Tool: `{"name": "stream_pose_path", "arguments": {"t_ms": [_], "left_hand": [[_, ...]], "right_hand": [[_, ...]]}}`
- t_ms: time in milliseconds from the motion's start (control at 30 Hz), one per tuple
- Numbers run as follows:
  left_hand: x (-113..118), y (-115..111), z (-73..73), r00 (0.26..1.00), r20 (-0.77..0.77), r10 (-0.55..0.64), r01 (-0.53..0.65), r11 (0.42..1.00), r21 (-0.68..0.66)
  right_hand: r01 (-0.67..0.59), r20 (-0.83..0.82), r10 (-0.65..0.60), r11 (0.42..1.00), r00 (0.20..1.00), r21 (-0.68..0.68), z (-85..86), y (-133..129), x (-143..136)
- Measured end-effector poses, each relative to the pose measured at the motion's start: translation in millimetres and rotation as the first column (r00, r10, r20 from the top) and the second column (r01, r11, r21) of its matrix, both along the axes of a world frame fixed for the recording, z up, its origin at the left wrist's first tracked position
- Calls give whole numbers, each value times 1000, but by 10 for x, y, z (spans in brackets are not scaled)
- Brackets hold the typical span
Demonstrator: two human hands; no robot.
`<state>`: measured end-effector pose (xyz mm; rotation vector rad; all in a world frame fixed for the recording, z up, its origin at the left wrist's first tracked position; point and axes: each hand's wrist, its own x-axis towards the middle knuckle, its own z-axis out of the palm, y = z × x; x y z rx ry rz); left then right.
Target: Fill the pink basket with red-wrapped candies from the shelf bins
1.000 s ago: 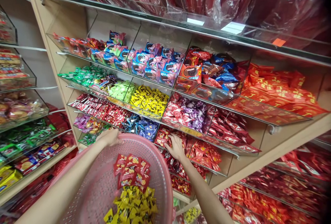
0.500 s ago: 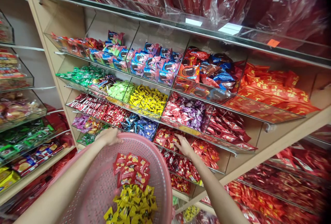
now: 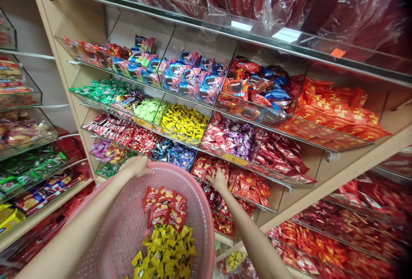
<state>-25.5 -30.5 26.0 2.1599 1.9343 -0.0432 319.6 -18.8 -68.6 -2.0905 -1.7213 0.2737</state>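
Observation:
My left hand [image 3: 137, 167] grips the far rim of a pink perforated basket [image 3: 119, 210], its fingers bent over the edge. Inside the basket lie several red candy packets [image 3: 165, 206] above a pile of yellow-wrapped candies [image 3: 165, 251]. My right hand [image 3: 219, 181] is at the front of a low shelf compartment of red packets [image 3: 206, 166], just right of the basket rim. Its fingers are curled at the packets; whether a packet is between them is too small to tell.
Clear-fronted shelves hold yellow candies [image 3: 185, 122], red and purple candies [image 3: 230, 137], cookie packs [image 3: 193, 75] and orange-red packets [image 3: 337, 107]. A wooden shelf edge [image 3: 341, 171] slants at the right. More stocked shelves stand at the left [image 3: 28, 171].
My right hand has moved left, towards the basket rim, along the red packets. The left hand still holds the rim, and the view has shifted slightly.

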Motion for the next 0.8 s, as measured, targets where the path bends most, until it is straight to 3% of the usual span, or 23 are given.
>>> {"name": "stream_pose_path", "arguments": {"t_ms": [233,400,500,633,700,800], "left_hand": [[-15,-33,-24,999,-3,34,-34,999,4],[-70,-34,-65,999,-15,29,-29,1000,6],[-73,-30,-80,999,-25,44,-44,999,11],[-37,-21,-84,999,-21,39,-40,999,-8],[-19,-14,-85,999,-16,27,-28,1000,-14],[-5,-10,-91,1000,-13,16,-16,1000,-14]], "right_hand": [[36,-5,-36,999,999,-31,9,5,-46],[-5,-60,5,1000,998,6,249,-41,61],[-139,-186,155,986,970,98,520,-194,3],[-426,-270,448,894,852,140,761,-518,-317],[-538,-278,538,839,796,83,738,-654,-520],[-641,-243,624,768,743,11,556,-750,-777]]}}
